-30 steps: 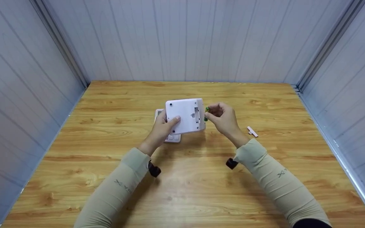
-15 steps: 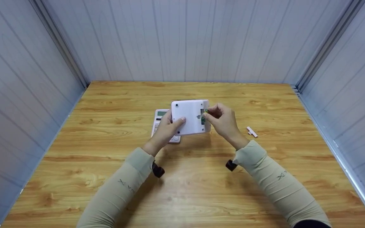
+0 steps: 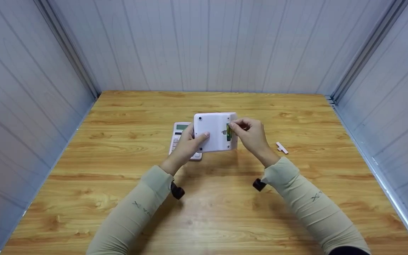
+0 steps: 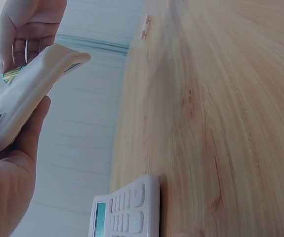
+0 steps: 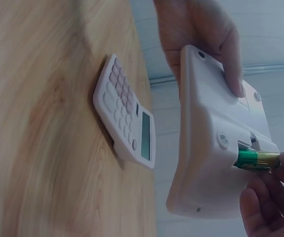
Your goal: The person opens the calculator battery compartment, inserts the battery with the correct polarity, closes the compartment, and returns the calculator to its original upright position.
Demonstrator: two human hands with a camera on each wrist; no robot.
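Observation:
My left hand [image 3: 188, 143] grips a white calculator [image 3: 211, 132], thumb across its back and fingers beneath. Its underside faces me, with the battery slot at the right end uncovered. A green and gold battery [image 5: 257, 160] lies partly inside that slot, its gold end still tilted out in the right wrist view. My right hand [image 3: 253, 136] pinches the gold end between thumb and fingers. Most of the held calculator's front is hidden; only an edge of it shows in the left wrist view.
A second calculator [image 5: 124, 111] lies face up on the wooden table [image 3: 204, 212], partly behind my left hand. A small white battery cover [image 3: 282, 147] rests to the right of my right hand. Panel walls [image 3: 207, 46] enclose the table.
The battery has gone from beside the calculator into its slot, held by my right hand. My left hand has shifted the calculator slightly right; the right hand has barely moved.

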